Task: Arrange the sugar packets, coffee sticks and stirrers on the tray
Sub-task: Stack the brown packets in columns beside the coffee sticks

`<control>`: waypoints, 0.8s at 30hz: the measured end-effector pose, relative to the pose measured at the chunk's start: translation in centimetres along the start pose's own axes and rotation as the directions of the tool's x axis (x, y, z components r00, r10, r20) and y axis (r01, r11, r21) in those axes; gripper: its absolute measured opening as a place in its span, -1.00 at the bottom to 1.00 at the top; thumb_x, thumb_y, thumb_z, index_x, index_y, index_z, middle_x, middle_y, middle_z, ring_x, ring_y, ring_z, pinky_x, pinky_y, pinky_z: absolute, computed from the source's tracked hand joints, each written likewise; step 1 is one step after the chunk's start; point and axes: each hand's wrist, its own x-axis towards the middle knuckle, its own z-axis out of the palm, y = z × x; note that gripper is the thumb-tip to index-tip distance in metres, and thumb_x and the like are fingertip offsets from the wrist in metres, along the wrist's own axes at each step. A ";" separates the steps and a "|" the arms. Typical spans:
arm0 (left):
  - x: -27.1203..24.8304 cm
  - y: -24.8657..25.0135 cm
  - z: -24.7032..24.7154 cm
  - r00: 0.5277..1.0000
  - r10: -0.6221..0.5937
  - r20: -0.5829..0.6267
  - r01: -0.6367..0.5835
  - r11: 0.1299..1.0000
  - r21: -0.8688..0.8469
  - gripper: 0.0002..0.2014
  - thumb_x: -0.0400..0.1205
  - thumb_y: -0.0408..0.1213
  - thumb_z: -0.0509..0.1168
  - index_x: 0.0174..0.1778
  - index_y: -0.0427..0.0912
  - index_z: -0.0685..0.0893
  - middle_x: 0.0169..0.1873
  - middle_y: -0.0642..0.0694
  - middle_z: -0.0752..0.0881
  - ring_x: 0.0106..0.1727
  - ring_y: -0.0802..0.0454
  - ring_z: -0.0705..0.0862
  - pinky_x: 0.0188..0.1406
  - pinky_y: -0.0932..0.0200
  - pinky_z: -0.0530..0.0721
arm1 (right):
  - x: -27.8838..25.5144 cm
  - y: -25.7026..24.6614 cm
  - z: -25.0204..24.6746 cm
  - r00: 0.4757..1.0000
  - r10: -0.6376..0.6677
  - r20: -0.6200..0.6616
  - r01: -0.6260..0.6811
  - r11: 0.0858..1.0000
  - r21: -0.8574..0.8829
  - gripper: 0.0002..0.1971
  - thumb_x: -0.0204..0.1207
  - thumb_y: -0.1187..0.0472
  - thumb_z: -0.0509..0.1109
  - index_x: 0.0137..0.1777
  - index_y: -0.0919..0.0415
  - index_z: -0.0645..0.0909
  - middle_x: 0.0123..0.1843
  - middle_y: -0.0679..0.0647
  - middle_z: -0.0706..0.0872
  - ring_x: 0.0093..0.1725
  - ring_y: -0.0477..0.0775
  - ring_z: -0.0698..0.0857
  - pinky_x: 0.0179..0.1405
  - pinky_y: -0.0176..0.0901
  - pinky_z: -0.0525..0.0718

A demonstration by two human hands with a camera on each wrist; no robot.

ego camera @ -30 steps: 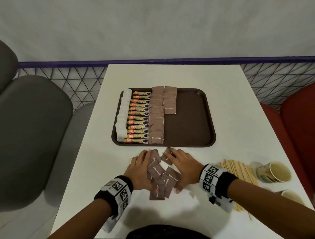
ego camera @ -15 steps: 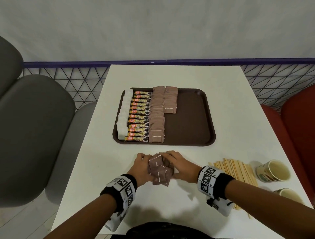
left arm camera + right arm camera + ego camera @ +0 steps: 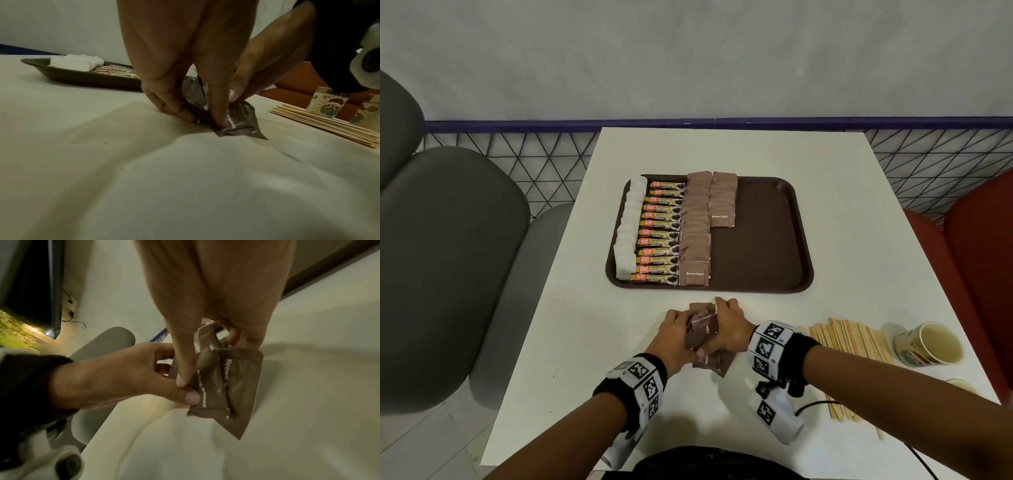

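A bunch of brown sugar packets (image 3: 703,330) (image 3: 236,120) (image 3: 226,381) stands squeezed between both hands on the white table, just in front of the tray. My left hand (image 3: 676,337) grips it from the left, thumb and fingers curled on the packets. My right hand (image 3: 727,327) grips it from the right. The brown tray (image 3: 767,240) holds a column of white sugar packets (image 3: 631,228), a column of coffee sticks (image 3: 659,233) and two columns of brown sugar packets (image 3: 697,228). Wooden stirrers (image 3: 849,339) lie in a pile to the right of my right wrist.
Two paper cups (image 3: 928,344) stand at the table's right edge beyond the stirrers. The tray's right half is bare. A grey chair (image 3: 448,260) is on the left, a red seat (image 3: 979,260) on the right, and a mesh railing runs behind the table.
The loose brown packets that lay spread on the table have been pushed together into one bunch. Both hands have closed in and now hold it upright between them.
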 end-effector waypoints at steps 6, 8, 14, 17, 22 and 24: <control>0.1 -0.4 0.0 0.999 -0.046 -0.009 0.044 0.984 -0.175 -0.09 0.30 -0.45 0.58 0.53 -0.20 0.23 0.32 -0.11 0.30 0.29 0.12 0.34 0.24 0.53 0.24 | 0.5 -1.1 0.6 0.999 0.005 -0.045 -0.007 0.999 -0.037 -0.23 0.19 0.23 0.63 0.36 0.30 0.31 0.36 0.22 0.26 0.33 0.22 0.33 0.31 -0.03 0.46; 0.2 -0.4 0.0 0.997 -0.079 -0.008 0.074 0.958 -0.277 0.00 0.30 -0.48 0.58 0.58 -0.20 0.13 0.35 -0.08 0.26 0.46 0.01 0.32 0.44 0.28 0.32 | 0.7 -1.7 0.7 0.999 0.017 -0.043 -0.018 0.999 -0.035 -0.21 0.18 0.28 0.63 0.36 0.31 0.28 0.36 0.22 0.29 0.33 0.23 0.39 0.30 0.01 0.50; 0.4 -0.8 -0.4 0.999 0.022 -0.046 -0.031 0.978 -0.207 0.01 0.33 -0.39 0.56 0.60 -0.12 0.08 0.43 -0.26 0.36 0.33 -0.17 0.49 0.11 0.22 0.46 | 1.4 -2.1 -0.1 0.997 0.013 0.075 -0.010 0.999 -0.036 -0.23 0.19 0.27 0.63 0.40 0.24 0.35 0.35 0.24 0.35 0.34 0.26 0.46 0.36 0.02 0.52; 0.3 -0.4 -0.6 0.997 0.053 -0.058 -0.065 0.972 -0.224 -0.52 0.53 0.01 0.36 0.31 -0.03 0.40 0.17 -0.29 0.54 -0.02 -0.13 0.62 -0.23 0.05 0.64 | 1.2 -2.2 0.1 0.998 0.006 0.057 0.000 0.995 -0.104 -0.29 0.30 0.24 0.56 0.43 0.21 0.34 0.38 0.22 0.34 0.37 0.28 0.40 0.31 -0.02 0.47; 0.0 -1.1 -0.9 0.990 0.082 -0.117 -0.124 0.897 -0.423 0.07 0.34 -0.55 0.53 0.55 0.16 0.00 0.21 -0.05 0.34 0.14 0.02 0.54 0.07 0.22 0.68 | 1.4 -2.2 0.0 0.997 -0.065 0.047 0.063 0.997 0.035 -0.37 0.32 0.35 0.52 0.36 0.27 0.32 0.29 0.24 0.59 0.25 0.24 0.60 0.14 -0.08 0.57; -0.2 -1.6 -1.4 0.984 0.091 -0.150 -0.149 0.886 -0.438 0.11 0.31 -0.49 0.57 0.58 0.10 -0.03 0.25 -0.03 0.33 0.17 0.07 0.51 0.13 0.19 0.63 | 1.5 -1.4 -0.8 0.997 -0.072 0.035 0.066 0.986 0.150 -0.37 0.27 0.39 0.56 0.30 0.21 0.35 0.19 0.21 0.64 0.16 0.20 0.64 0.06 -0.11 0.59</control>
